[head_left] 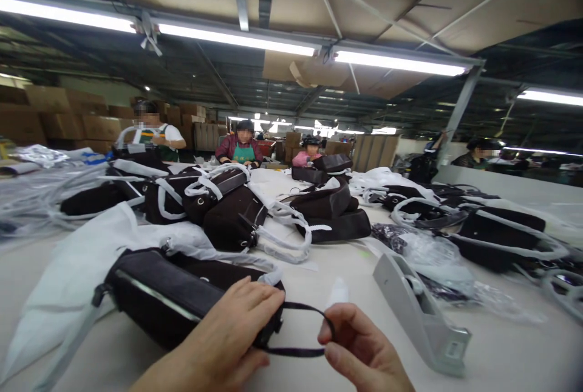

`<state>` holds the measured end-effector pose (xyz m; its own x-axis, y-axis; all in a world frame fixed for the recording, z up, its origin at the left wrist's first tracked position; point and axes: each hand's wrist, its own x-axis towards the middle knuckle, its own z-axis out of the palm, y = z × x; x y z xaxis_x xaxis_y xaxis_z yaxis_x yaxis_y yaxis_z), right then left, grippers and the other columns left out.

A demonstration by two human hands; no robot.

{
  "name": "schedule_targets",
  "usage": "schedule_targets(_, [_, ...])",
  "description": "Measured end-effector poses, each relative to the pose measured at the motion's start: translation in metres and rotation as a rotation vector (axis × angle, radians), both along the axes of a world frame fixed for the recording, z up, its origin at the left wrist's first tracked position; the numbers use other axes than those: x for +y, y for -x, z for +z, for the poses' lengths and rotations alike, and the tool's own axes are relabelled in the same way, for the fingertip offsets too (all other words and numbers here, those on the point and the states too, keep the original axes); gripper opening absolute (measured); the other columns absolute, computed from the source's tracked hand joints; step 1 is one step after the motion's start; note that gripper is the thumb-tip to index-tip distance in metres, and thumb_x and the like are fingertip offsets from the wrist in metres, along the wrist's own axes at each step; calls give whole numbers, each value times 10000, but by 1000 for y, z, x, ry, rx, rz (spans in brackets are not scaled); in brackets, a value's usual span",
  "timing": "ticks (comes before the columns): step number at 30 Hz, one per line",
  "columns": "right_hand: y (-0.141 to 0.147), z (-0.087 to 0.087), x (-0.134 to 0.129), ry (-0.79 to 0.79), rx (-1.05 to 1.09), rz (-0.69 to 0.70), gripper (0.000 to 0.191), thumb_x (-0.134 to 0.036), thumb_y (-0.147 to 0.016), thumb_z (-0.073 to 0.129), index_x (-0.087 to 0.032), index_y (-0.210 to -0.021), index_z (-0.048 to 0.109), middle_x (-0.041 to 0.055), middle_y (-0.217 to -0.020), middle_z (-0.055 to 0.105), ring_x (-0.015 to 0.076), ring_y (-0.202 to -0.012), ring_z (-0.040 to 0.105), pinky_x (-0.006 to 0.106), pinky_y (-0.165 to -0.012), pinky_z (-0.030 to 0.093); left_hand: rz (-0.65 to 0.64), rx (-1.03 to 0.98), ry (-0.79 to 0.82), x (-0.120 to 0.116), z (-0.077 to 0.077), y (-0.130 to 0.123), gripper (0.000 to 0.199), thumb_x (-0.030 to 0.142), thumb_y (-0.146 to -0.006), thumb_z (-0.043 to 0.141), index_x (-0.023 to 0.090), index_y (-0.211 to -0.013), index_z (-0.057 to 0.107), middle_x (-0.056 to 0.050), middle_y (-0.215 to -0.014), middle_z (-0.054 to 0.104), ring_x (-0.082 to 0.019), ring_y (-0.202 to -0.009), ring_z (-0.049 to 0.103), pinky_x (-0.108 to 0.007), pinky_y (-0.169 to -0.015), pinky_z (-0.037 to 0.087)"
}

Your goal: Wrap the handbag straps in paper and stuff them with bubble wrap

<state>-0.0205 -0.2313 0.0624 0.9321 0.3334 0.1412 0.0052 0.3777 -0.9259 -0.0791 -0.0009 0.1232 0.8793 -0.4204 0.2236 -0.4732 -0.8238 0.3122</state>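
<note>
A black handbag [159, 304] lies on the table in front of me, with a pale zip line along its side and its handles wrapped in white material. My left hand [232, 325] is laid over the bag's right end, fingers on top and thumb lower down, holding it. From that end a thin black strap [296, 353] sticks out as a loop. My right hand [359, 343] pinches the far bend of this loop between thumb and fingers, apart from the bag. Just behind the right hand is a small white translucent object [337, 290], its kind unclear.
A grey tape dispenser [419, 319] stands right of my right hand. White sheet material [77, 282] lies under and left of the bag. More black bags [232, 219] are piled beyond, with clear plastic wrapping [432, 258] to the right. Several people work across the table [337, 258].
</note>
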Motion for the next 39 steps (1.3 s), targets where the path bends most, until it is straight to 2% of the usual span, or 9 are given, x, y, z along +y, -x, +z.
schedule_targets(3, [-1,-10,8,115,-92,-145,483,-533,-627,882,-247,-973,704,-10,-685,643,148,-655,591,242,-612,485,41,62,16,-9,-8,-15,672,28,-705,599,205,-1350,544,-115,-1403,583,-301,-1309,509,-549,-1162,355])
schedule_targets(7, [-3,-29,10,461,-374,-513,290,-497,-799,729,-244,-940,721,42,-793,703,190,-663,637,277,-630,536,21,12,45,-4,-19,-19,662,20,-708,598,214,-1339,545,-97,-1373,600,-284,-1285,517,-512,-1140,381])
schedule_targets(11, [-4,-36,5,583,-479,-480,179,-437,-848,692,-261,-848,728,57,-784,725,213,-677,664,286,-632,538,-37,-66,64,1,-21,-18,658,3,-698,608,215,-1317,539,-89,-1341,619,-274,-1245,545,-484,-1105,417])
schedule_targets(13, [-3,-34,3,474,-360,-379,181,-416,-809,759,-254,-885,728,59,-798,739,224,-711,691,299,-665,555,-70,-84,58,3,-20,-18,692,2,-700,612,224,-1347,507,-89,-1341,617,-272,-1249,543,-461,-1081,442])
schedule_targets(19, [0,-22,6,-359,302,8,375,-267,-655,928,-236,-946,694,-32,-744,691,123,-613,666,324,-703,608,-164,-93,61,10,-20,-20,678,27,-742,611,216,-1380,477,-88,-1336,626,-252,-1249,561,-444,-1109,426])
schedule_targets(24, [-10,-29,11,-617,489,104,374,-276,-617,955,-234,-924,745,-49,-819,689,71,-686,657,418,-1031,520,-126,-91,54,6,-17,-20,607,52,-772,645,198,-1345,505,-93,-1348,623,-246,-1284,542,-456,-1155,385])
schedule_targets(30, [-9,-39,0,-432,192,-27,331,-268,-611,945,-265,-879,752,7,-791,703,181,-825,671,355,-847,562,-26,-150,62,-24,-32,-25,504,23,-738,636,221,-1198,579,-62,-1219,683,-275,-1132,627,-565,-1102,408])
schedule_targets(35, [-5,-45,-12,-139,-25,-98,393,-347,-651,916,-266,-1014,788,52,-827,733,204,-779,667,320,-726,564,-87,-416,118,-36,-62,-35,331,11,-844,462,217,-1049,620,-22,-1003,736,-226,-970,670,-429,-990,485])
schedule_targets(39, [-11,-40,-19,220,-416,-257,219,-339,-800,793,-298,-1015,804,62,-849,736,224,-791,675,316,-747,568,-99,-529,157,-35,-65,-37,320,33,-908,383,210,-993,635,-20,-950,741,-207,-958,672,-362,-951,485])
